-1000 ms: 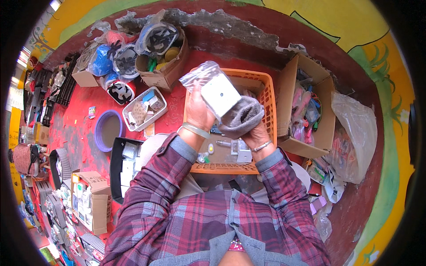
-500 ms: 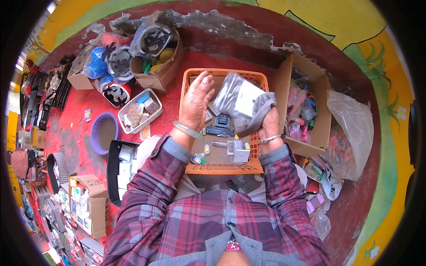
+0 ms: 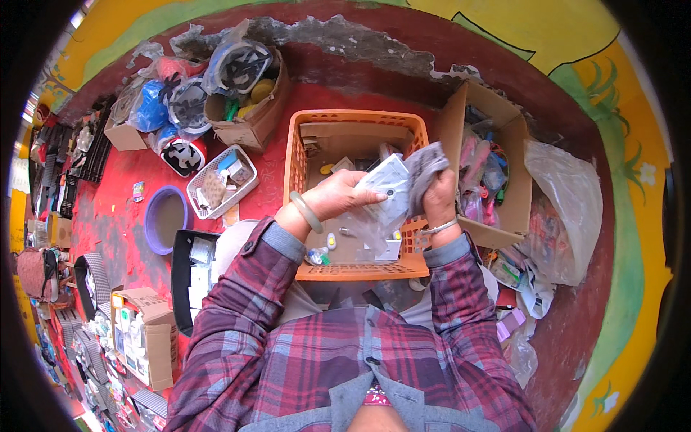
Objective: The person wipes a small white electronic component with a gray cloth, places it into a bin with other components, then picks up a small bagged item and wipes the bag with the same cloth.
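Observation:
Over the orange plastic basket (image 3: 344, 271), my left hand (image 3: 333, 196) grips a flat white packet (image 3: 391, 183) in clear plastic, thumb on top. Loose clear plastic hangs below it. My right hand (image 3: 440, 196) is closed round a grey cloth (image 3: 427, 167), which lies against the packet's right side. Cardboard lines the basket. Inside it sit a small white-and-yellow oval item (image 3: 331, 240), a small white box (image 3: 389, 250) and a little clear bag (image 3: 317, 256) of coloured bits. My hands and the packet hide the basket's middle.
Right of the basket stands an open cardboard box (image 3: 504, 225) of bagged goods, with a clear plastic sheet (image 3: 565, 194) beside it. At the left are a white basket (image 3: 243, 189), a purple basin (image 3: 149, 216) and a black bin (image 3: 181, 288). A carton with bagged helmets (image 3: 248, 133) stands farther back.
My left hand has moved from beside the packet, fingers raised, to gripping it. The packet has turned and come lower and nearer. The cloth has shifted up to the packet's right side.

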{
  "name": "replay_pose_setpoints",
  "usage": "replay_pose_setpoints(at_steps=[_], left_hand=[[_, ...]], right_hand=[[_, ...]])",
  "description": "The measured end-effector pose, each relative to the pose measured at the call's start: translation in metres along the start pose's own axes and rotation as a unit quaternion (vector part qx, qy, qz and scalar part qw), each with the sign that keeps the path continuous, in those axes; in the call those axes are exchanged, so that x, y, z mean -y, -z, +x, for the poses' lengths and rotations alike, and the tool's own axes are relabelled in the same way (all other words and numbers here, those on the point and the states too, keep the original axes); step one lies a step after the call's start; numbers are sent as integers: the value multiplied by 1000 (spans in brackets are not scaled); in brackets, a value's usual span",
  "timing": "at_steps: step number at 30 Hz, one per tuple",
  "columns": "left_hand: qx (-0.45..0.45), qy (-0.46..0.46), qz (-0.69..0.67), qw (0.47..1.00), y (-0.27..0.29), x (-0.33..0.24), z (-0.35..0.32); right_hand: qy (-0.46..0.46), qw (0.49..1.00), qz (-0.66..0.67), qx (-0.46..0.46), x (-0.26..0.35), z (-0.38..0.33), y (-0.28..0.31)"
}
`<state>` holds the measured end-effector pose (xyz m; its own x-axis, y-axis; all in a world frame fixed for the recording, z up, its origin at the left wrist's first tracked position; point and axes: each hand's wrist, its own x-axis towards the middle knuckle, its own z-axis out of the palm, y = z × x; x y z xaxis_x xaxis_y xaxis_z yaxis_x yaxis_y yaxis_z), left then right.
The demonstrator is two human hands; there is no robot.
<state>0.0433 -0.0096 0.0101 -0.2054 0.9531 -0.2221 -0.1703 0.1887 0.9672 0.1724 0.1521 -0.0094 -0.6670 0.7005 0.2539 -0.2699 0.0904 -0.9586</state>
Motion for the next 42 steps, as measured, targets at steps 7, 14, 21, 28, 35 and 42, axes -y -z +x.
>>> replay_pose_setpoints(at_steps=[7,14,21,28,35,42], left_hand=[[-87,-89,-281,952,18,0,-1],[-173,-147,-177,958,-1,15,11],[-97,-119,-220,963,-21,24,12],[-61,-107,-270,955,-17,15,6],[-51,-109,-276,954,-13,0,-1],[-90,-128,-300,941,8,2,-9]], right_hand=[[-162,928,332,55,23,18,23],[-175,951,253,23,-7,-10,-19],[15,996,79,-48,-26,-8,-27],[40,992,118,-30,-26,-6,-16],[59,992,113,13,-3,-6,-6],[73,985,157,-6,15,13,28]])
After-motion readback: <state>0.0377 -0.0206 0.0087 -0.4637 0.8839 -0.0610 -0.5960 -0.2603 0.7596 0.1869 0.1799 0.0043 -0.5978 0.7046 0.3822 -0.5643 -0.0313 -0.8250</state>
